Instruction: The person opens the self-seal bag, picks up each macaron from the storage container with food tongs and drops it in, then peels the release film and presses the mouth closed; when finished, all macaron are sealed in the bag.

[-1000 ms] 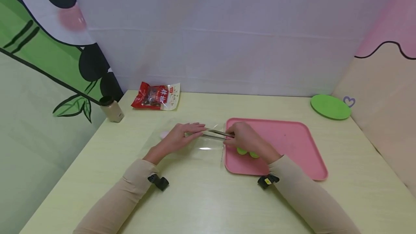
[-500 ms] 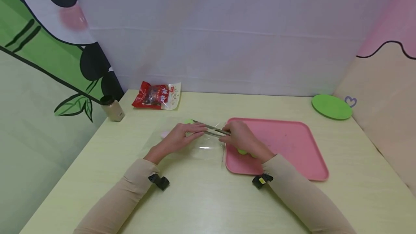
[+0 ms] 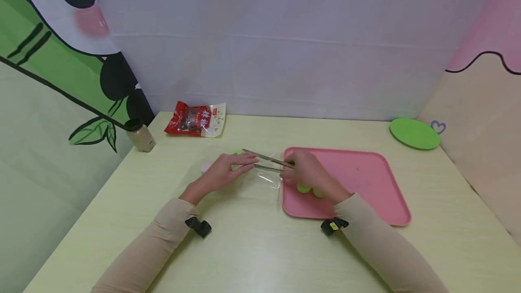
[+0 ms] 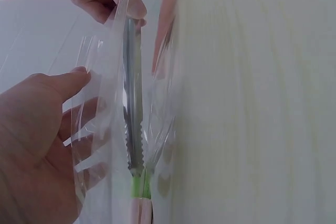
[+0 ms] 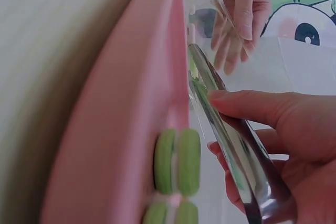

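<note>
My right hand [image 3: 307, 171] holds metal tongs [image 3: 270, 161] at the tray's left side, their two arms spread and pointing left into a clear plastic bag [image 3: 264, 180]. My left hand [image 3: 225, 173] is at the bag; in the left wrist view its straight, spread fingers show through the film at the bag's mouth. Past the serrated tong tips, a green macaron [image 4: 140, 185] and a pink macaron [image 4: 140, 211] lie in line inside the bag. On the pink tray [image 3: 358, 184], partly under my right hand, sit green macarons [image 5: 177, 161].
A red and white snack packet [image 3: 195, 120] lies at the back left, near a small dark-lidded jar [image 3: 140, 135]. A green round mat [image 3: 415, 133] is at the back right corner. A printed cloth [image 3: 285, 58] stands behind the table.
The tongs move left into the bag, then draw slightly back right with their arms spread. A green macaron now shows beyond my left fingers. The left hand stays in place.
</note>
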{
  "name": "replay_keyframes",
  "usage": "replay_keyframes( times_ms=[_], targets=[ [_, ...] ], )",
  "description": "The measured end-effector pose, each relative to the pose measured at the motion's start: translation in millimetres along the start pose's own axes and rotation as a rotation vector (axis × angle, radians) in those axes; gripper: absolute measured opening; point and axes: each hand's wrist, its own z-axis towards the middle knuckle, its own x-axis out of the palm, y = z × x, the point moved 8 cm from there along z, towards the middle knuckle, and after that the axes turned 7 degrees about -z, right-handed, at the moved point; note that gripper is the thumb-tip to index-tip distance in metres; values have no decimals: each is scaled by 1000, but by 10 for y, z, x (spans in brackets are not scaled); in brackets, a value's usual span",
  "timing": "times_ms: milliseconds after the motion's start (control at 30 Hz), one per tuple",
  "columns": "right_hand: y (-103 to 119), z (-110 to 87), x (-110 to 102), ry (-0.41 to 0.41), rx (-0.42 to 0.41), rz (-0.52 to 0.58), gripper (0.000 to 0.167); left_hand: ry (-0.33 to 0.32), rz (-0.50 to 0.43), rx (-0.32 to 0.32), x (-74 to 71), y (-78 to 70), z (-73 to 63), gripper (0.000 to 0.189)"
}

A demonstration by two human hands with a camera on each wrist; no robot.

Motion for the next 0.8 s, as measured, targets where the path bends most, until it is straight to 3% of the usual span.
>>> replay_keyframes(
  times_ms=[233,400,600,800],
  targets=[
    [-194,-171,-126,21,-18,-46,11,3,-4,-25,-9,22,-14,31],
    [-402,-394,-376,26,-8,-64,21,9,-13,-38,-1,32,-15,31],
    [-815,-671,-809,-46,-66,-43,33,6,-7,-50,-7,12,-10,33],
    [-1218,-943,-1041,-76,-58,-68,35,9,-8,-48,-10,-2,-6,32]
  ],
)
